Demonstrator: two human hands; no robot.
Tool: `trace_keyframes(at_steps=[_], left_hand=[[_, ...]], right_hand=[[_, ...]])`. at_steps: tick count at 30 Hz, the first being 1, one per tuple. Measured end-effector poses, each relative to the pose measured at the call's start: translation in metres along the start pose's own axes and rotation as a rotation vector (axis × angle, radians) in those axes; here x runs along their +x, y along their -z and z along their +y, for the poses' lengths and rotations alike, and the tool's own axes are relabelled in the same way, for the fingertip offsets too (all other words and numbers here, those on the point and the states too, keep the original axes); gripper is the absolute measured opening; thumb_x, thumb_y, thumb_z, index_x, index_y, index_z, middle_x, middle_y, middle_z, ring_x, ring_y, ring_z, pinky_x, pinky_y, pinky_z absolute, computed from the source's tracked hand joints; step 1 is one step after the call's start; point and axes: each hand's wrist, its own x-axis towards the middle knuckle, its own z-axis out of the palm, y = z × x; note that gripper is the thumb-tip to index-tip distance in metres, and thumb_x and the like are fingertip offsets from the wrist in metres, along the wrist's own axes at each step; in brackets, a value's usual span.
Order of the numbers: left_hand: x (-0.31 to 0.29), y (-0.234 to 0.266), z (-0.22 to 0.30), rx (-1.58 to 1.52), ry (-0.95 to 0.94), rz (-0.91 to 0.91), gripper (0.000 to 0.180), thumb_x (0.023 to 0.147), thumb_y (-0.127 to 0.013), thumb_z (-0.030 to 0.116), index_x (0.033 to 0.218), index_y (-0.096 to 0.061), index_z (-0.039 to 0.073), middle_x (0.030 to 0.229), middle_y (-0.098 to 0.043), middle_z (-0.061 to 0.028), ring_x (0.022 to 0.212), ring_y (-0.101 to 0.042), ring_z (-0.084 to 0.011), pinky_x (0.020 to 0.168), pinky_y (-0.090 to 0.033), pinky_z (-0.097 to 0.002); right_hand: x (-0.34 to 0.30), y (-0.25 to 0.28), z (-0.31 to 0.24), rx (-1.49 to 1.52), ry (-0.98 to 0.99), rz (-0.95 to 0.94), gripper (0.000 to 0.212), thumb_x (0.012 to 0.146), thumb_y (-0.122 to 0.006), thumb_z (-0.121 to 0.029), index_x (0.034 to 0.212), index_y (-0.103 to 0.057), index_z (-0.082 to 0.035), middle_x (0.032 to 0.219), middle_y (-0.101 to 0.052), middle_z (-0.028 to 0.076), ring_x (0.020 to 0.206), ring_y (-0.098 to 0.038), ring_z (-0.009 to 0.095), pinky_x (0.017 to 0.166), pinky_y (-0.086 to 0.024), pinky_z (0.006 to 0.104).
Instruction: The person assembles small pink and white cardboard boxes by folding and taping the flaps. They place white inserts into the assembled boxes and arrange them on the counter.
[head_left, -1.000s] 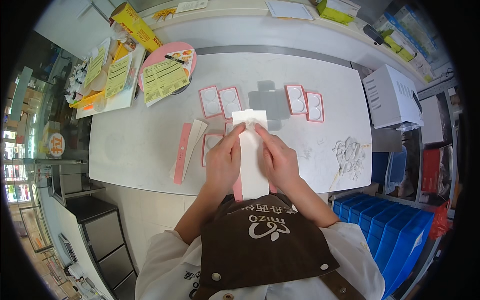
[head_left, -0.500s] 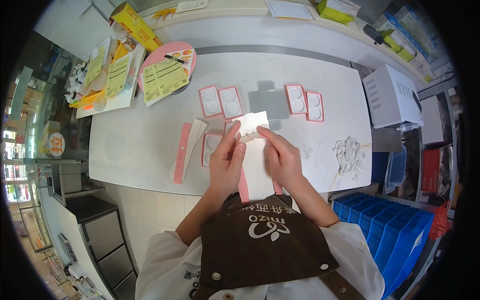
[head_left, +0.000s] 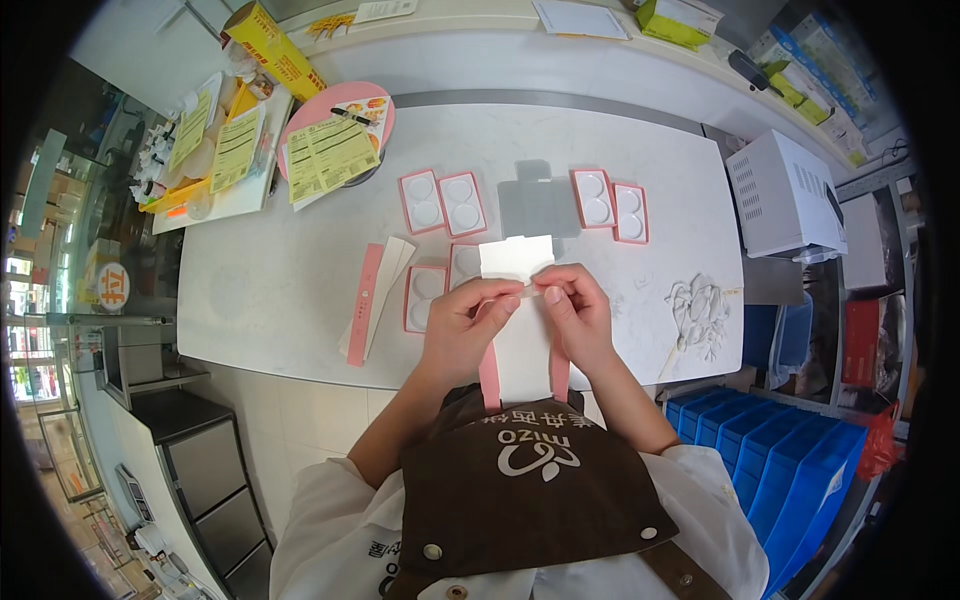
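A white cardboard box blank with pink side edges stretches from my apron toward the middle of the table. Its end flap stands out beyond my fingers. My left hand pinches the fold line of the blank between thumb and fingers. Close beside it, my right hand pinches the same fold, the fingertips of both hands nearly meeting. Just left of the blank lie a small pink-rimmed tray with round white wells and another tray, partly covered by the blank.
Two pink-rimmed trays lie farther back, and two more sit right of a grey flat cutout. Pink and white strips rest at left. Crumpled clear plastic is at right. A pink round stand holds papers.
Both hands have drawn closer together at the fold, my right hand's fingers curling in. The end flap now shows flatter and wider, and the blank has shifted slightly right.
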Motion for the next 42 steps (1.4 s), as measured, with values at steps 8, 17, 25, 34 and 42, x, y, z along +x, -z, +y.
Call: trace_keyframes(at_steps=[8,17,25,34,42], left_hand=[[0.01,0.003,0.014,-0.029,0.131,-0.01,0.02,0.101,-0.073,0.013,0.117,-0.075,0.001,0.09,-0.069,0.0031,0.081,-0.057,-0.0034,0.071,-0.047,-0.0212],[0.004,-0.005,0.011,-0.069,0.082,0.042,0.014,0.098,-0.074,0.009,0.11,-0.075,0.002,0.09,-0.069,0.0033,0.08,-0.056,-0.0036,0.071,-0.048,-0.0221],[0.0,-0.004,0.011,0.136,0.017,0.072,0.016,0.094,-0.079,0.01,0.109,-0.077,0.004,0.081,-0.066,0.0017,0.075,-0.056,-0.0053,0.067,-0.048,-0.0244],[0.013,0.008,0.027,0.33,-0.192,-0.025,0.019,0.09,-0.081,0.011,0.108,-0.078,0.005,0.077,-0.064,-0.0013,0.07,-0.057,-0.0088,0.065,-0.049,-0.0264],[0.016,0.0,0.042,0.049,-0.009,0.059,0.024,0.092,-0.079,0.013,0.113,-0.076,0.003,0.089,-0.074,-0.0054,0.08,-0.066,-0.0102,0.074,-0.053,-0.0264]], right_hand=[[0.008,-0.006,-0.012,-0.046,-0.011,0.052,0.016,0.104,-0.069,-0.015,0.11,-0.068,-0.001,0.091,-0.067,-0.003,0.081,-0.056,0.003,0.072,-0.046,0.0209],[0.012,0.008,-0.019,-0.1,0.005,-0.086,0.012,0.102,-0.069,-0.01,0.111,-0.069,-0.002,0.096,-0.068,-0.002,0.083,-0.058,0.004,0.076,-0.049,0.0235],[0.003,0.005,-0.018,-0.047,-0.036,-0.062,0.013,0.1,-0.071,-0.008,0.112,-0.068,-0.003,0.098,-0.066,-0.002,0.084,-0.055,0.003,0.074,-0.047,0.0216],[0.01,0.008,-0.02,-0.058,0.04,-0.119,0.016,0.1,-0.071,-0.007,0.115,-0.065,-0.005,0.099,-0.065,-0.001,0.085,-0.055,0.003,0.073,-0.046,0.0215],[0.021,-0.014,-0.043,0.144,-0.09,-0.032,0.021,0.102,-0.068,-0.006,0.119,-0.056,-0.003,0.103,-0.066,0.002,0.092,-0.059,0.004,0.078,-0.05,0.0229]])
